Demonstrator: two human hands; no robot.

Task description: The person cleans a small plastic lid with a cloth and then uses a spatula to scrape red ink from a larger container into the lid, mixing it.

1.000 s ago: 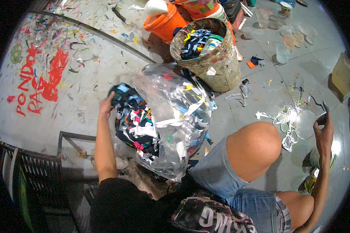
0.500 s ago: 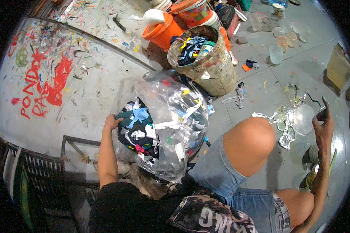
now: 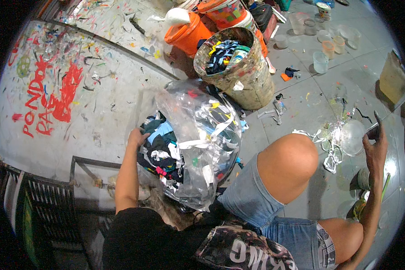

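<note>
A large clear plastic bag (image 3: 198,175) full of cut fabric scraps leans beside my leg, its mouth turned to the left. My left hand (image 3: 138,137) is at that mouth, fingers closed on the edge of the dark fabric scraps (image 3: 156,146), with a light blue piece (image 3: 161,130) right beside it. White, black and pink bits show lower in the opening. Off to the right, my right hand (image 3: 376,146) is raised above the floor, one finger pointing up. Between its thumb and fingers sits a small, flat dark object (image 3: 372,132) whose kind I cannot make out.
Behind the bag stands a paint-stained bucket (image 3: 252,90) of fabric strips, with orange buckets (image 3: 189,35) beyond. Plastic cups (image 3: 320,62) and a clear round lid (image 3: 351,137) lie on the right floor. A paint-splashed board (image 3: 99,108) spreads at left; a metal frame (image 3: 90,162) is near my left arm.
My left hand has shifted slightly right and up along the bag's mouth, and the scraps by it have been pushed inward. The light blue piece lies differently. My right hand has barely moved.
</note>
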